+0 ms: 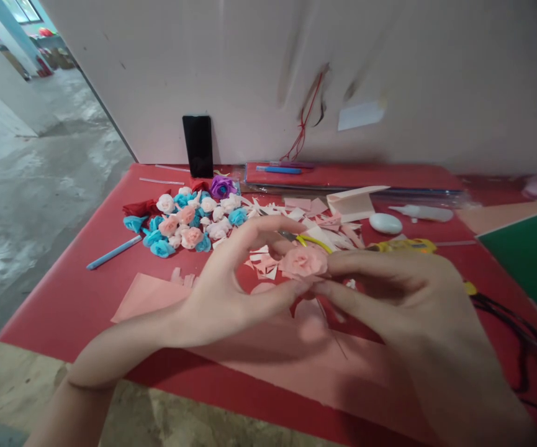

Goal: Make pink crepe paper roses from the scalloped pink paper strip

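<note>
Between both hands, a pink paper rose [306, 263] is held above the red table. My left hand [235, 285] has its thumb at the flower's lower edge and its fingers curved around the far side. From the right, my right hand [389, 292] pinches the same flower between thumb and fingers. A thin wire stem seems to hang below it. Beneath the hands lies a large pink paper sheet [268, 347]. Just behind the rose are scissors with a yellow handle [313, 242], partly hidden, among pink and white paper scraps [338, 233].
Finished paper flowers [187, 217] in several colours cluster at the back left. A blue pen [114, 252] lies before them; a phone [198, 146] leans on the wall. At right are a glue bottle [424, 213], a white oval object [385, 223], a yellow-handled glue gun [405, 246] and black cable [519, 323].
</note>
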